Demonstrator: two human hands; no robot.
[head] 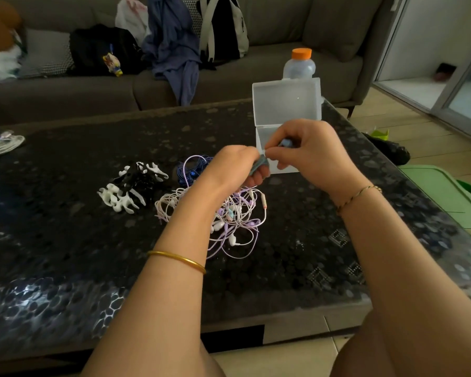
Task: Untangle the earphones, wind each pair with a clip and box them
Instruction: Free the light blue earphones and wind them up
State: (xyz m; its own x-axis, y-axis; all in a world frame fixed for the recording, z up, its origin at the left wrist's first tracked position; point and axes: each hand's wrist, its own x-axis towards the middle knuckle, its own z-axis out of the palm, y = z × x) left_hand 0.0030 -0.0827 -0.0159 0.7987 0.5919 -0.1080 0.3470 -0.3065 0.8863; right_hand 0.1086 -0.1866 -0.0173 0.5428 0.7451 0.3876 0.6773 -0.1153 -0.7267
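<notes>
My left hand [238, 167] grips a small wound bundle of grey-blue earphone cord [261, 162] above the table. My right hand [307, 148] pinches the same bundle from the right, its fingers curled around a pale blue part. Below the hands lies a tangle of white and lilac earphones [237, 219]. A dark blue pair [191, 172] lies just behind it. A pile of white and black clips [131, 186] sits to the left. The clear plastic box [286, 104] stands open behind my right hand, lid upright.
A bottle with an orange cap [299, 63] stands behind the box. A coiled white cable [3, 144] lies at the table's far left. The sofa [283, 36] behind holds bags and clothes. A green bin [446, 194] sits on the floor to the right.
</notes>
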